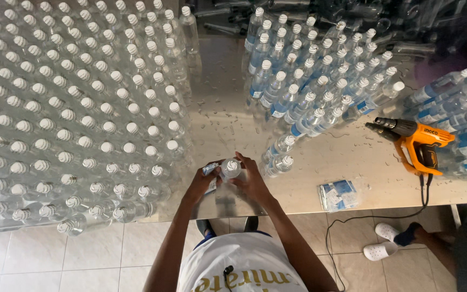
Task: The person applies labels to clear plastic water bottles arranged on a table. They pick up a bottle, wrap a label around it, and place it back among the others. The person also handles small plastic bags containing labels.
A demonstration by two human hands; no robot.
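While both hands close around one clear plastic bottle (229, 168) at the near edge of the steel table (352, 173), the work looks to be partway through, as far as I can judge. The left hand (201, 183) grips the bottle's side, where a small blue-and-white sleeve label (210, 168) sits between its fingers, and the right hand (252, 181) wraps the other side, fingers curled against the bottle just below its white cap. Just to the right lies a flat stack of blue-and-white labels (338, 194), near the table's front edge. Beyond the hands, a cluster of labelled bottles (320, 81) stands upright, each with a blue band around its body; these appear finished. To the left, a much larger block of bare bottles (71, 108) carries no bands, so most of the labelling seems to remain. An orange heat gun (414, 141) rests further right, beside more banded bottles lying on their sides (460, 124). At the far edge lie empty clear bottles (298, 11), indistinct.
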